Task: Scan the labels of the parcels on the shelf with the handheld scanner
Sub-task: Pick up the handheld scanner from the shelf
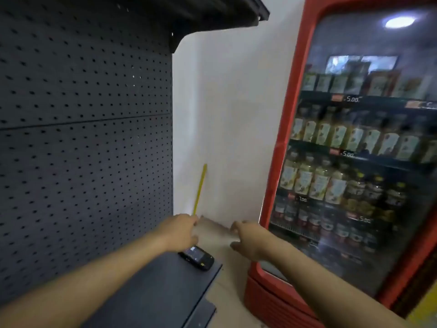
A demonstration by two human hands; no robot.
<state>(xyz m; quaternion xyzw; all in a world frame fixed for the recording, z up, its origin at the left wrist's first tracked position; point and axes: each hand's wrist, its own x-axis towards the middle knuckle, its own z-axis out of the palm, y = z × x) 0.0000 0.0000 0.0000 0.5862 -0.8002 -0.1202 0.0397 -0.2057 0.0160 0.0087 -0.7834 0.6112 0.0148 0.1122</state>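
A pale beige parcel (214,230) sits low in the gap between the dark shelf unit and the red fridge, blurred by motion. My left hand (182,229) grips its left edge, fingers above and thumb below. My right hand (247,237) grips its right edge the same way. The black handheld scanner (196,257) lies flat on the dark shelf board (153,287), screen up, just under my left wrist, with no hand on it. No label shows on the parcel.
A dark pegboard back panel (82,138) fills the left. A red glass-door fridge (279,162) full of bottles stands on the right. A thin yellow stick (200,188) leans on the white wall (231,114) behind the parcel.
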